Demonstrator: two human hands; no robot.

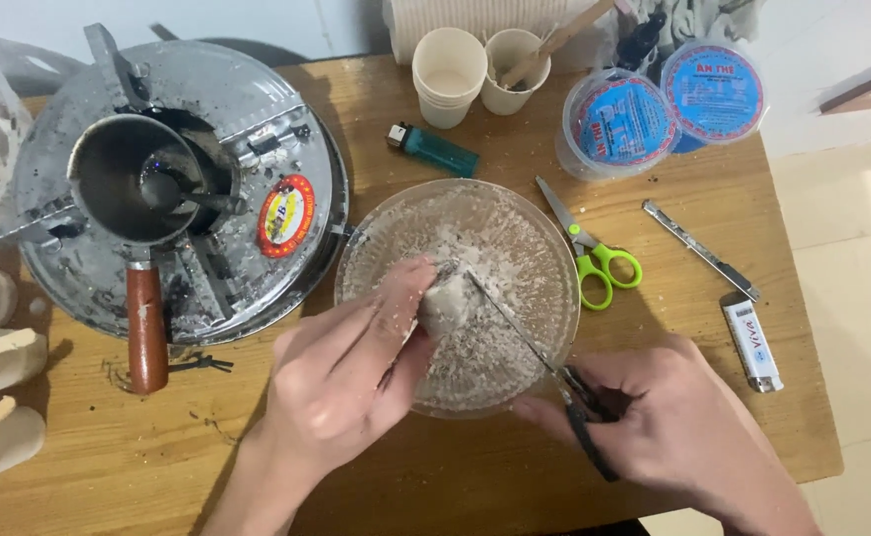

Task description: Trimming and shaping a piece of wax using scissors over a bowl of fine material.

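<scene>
Left hand [356, 362] pinches a pale lump [447, 303] over the glass bowl [376, 223] at the table's [455, 476] middle. Right hand [654, 417] grips black-handled scissors [530, 337], tips against that lump. Green scissors [594, 253] lie just beside the bowl, a small pot [133, 184] sits at left.

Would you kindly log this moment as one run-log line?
left hand: holds white lump | right hand: knife on lump | over glass bowl
</scene>
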